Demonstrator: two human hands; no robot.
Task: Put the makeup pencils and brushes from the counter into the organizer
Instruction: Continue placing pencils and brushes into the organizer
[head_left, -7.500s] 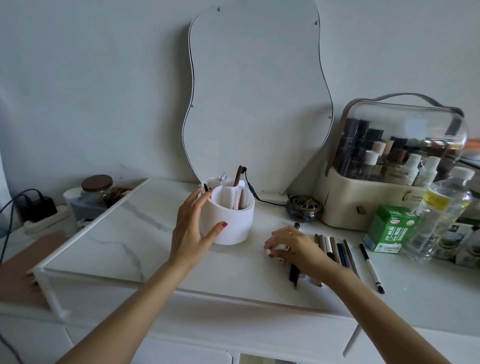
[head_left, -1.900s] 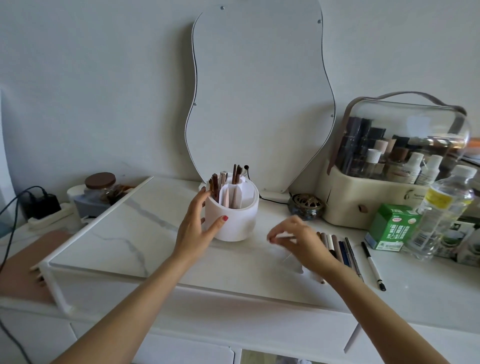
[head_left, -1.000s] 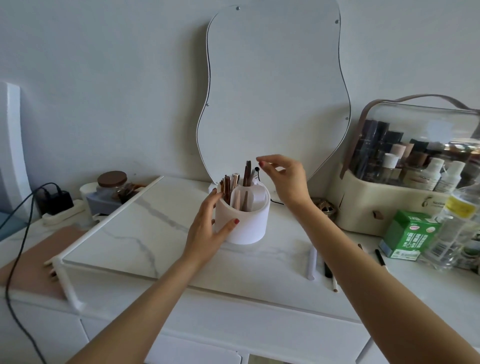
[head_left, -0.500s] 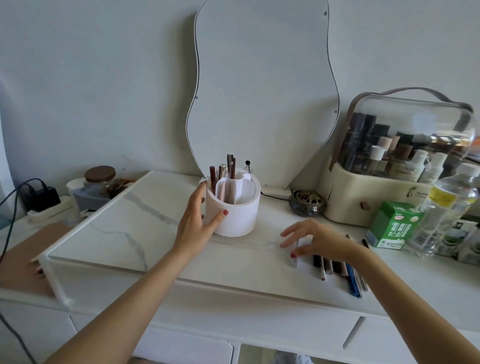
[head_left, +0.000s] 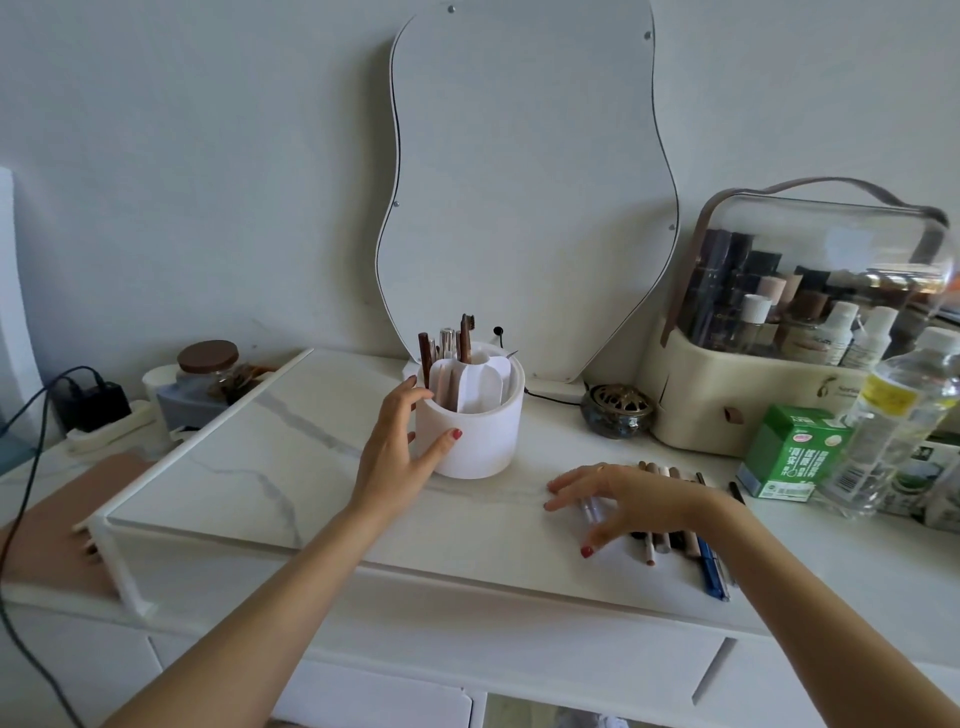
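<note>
A round white organizer (head_left: 483, 436) with inner dividers stands on the marble counter; several brown and silver pencils and brushes (head_left: 447, 345) stick up from its left compartment. My left hand (head_left: 400, 447) cups the organizer's left side, thumb on its front wall. A row of makeup pencils (head_left: 670, 525) lies flat on the counter to the right, with a blue pen (head_left: 709, 569) at its near end. My right hand (head_left: 618, 499) hovers spread over the left end of that row, fingers apart, above a pale pencil (head_left: 589, 512), holding nothing.
A wavy mirror (head_left: 524, 182) leans on the wall behind the organizer. To the right stand a small bronze bowl (head_left: 618, 410), a clear-lidded cosmetics case (head_left: 810, 322), a green carton (head_left: 792, 452) and a water bottle (head_left: 893, 421). A jar (head_left: 205, 371) and charger cable (head_left: 31, 415) sit left.
My right hand dropped a pencil into the organizer a second ago, then came back down to the row on the counter and now sits lower over it. The left hand kept its hold.
</note>
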